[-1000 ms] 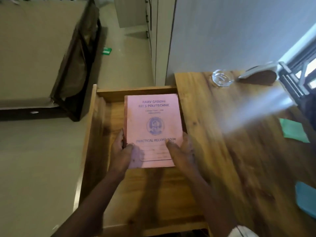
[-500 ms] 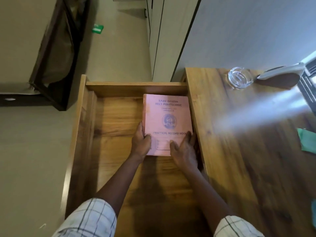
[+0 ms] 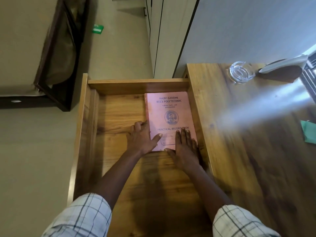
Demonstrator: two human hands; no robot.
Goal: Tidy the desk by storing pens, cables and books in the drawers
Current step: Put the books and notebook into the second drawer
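A pink practical record book (image 3: 169,106) lies flat in the back right corner of the open wooden drawer (image 3: 136,83). My left hand (image 3: 142,139) is at the book's lower left edge, thumb on the cover and fingers curled against the side. My right hand (image 3: 185,149) rests flat on the cover's lower right corner, fingers straight. The left half and the front of the drawer show only bare wood.
The wooden desk top (image 3: 239,151) runs along the drawer's right side. On it stand a glass ashtray (image 3: 241,73), a dark curved object (image 3: 282,69) at the back, and a green paper (image 3: 308,132) at the right edge. A bed frame (image 3: 51,65) stands on the left.
The book has gone down from above the drawer to its floor and slid into the back right corner. My right hand went from gripping its lower edge to lying flat on the cover.
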